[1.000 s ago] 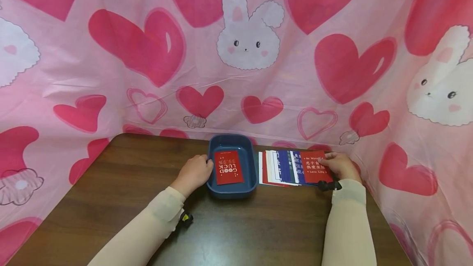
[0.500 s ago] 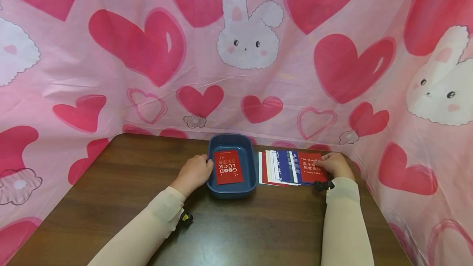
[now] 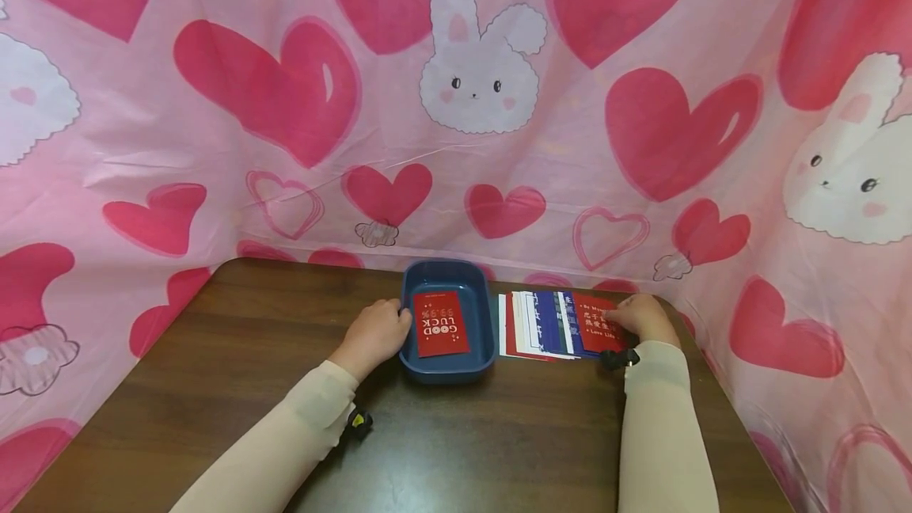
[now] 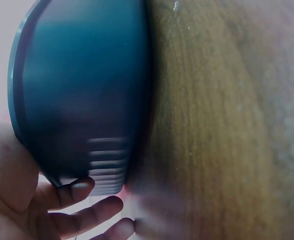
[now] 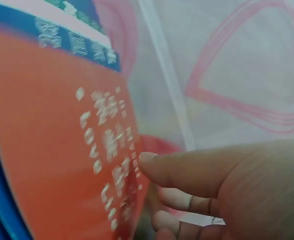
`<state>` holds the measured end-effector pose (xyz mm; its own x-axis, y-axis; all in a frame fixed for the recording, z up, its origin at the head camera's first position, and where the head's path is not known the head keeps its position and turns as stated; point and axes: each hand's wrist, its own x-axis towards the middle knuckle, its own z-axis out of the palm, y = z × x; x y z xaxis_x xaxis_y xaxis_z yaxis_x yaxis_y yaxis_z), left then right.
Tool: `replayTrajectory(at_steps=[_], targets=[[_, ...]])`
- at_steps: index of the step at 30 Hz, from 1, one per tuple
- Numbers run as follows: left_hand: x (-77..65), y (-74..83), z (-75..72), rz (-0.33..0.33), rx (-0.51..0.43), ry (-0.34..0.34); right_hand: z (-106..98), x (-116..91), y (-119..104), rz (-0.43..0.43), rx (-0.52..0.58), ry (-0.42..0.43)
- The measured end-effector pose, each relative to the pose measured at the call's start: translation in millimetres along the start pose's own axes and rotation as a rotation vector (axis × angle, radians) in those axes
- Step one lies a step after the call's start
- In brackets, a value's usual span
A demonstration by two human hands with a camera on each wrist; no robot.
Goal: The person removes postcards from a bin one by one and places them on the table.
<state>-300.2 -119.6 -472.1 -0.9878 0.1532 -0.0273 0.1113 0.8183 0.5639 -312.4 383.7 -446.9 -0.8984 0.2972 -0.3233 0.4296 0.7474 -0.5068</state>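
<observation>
My left hand (image 3: 374, 337) grips the left rim of a dark blue plastic tray (image 3: 447, 377). In the left wrist view its fingers curl under the rim of the tray (image 4: 82, 75), beside the ribbed part of the wall. A red "GOOD LUCK" card (image 3: 456, 309) lies flat inside. To the right, an overlapping row of cards (image 3: 550, 323) in white, red and blue rests on the table. My right hand (image 3: 648, 319) pinches the topmost red "Love Life" card (image 3: 594, 323) by its right edge. The right wrist view shows the thumb on this card's face, other fingers behind the edge.
The brown wooden table (image 3: 484, 450) reaches back to a pink curtain (image 3: 399, 141) with hearts and rabbits, which also closes off both sides. The card row lies close to the tray's right wall, near the back edge.
My right hand has shifted slightly left, and the red "Love Life" card has slid left with it over the row. The left hand and the tray have stayed in place.
</observation>
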Motion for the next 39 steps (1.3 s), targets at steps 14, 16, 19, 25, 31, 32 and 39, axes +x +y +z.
replayTrajectory(at_steps=[14,16,19,25,31,32,39], targets=[[0.2,0.2,1.0,0.004,0.011,0.004,10,-42,-95,-0.330,0.042,0.063],[-0.1,-0.1,1.1,0.004,0.013,0.006,21,-48,-116,-0.394,0.043,0.043],[-0.2,0.0,0.8,0.010,0.014,0.014,42,-55,-146,-0.484,0.051,-0.002],[-0.3,-0.6,0.1,0.008,-0.002,0.007,82,-70,-202,-0.560,0.080,-0.125],[3.7,-2.3,-1.5,0.020,-0.005,-0.002,118,-73,-250,-0.515,-0.037,-0.191],[4.3,-2.4,-1.7,0.022,-0.004,-0.004,124,-72,-255,-0.503,-0.070,-0.189],[7.2,-3.4,-2.2,0.030,0.010,-0.002,154,-60,-272,-0.486,-0.340,-0.125]])
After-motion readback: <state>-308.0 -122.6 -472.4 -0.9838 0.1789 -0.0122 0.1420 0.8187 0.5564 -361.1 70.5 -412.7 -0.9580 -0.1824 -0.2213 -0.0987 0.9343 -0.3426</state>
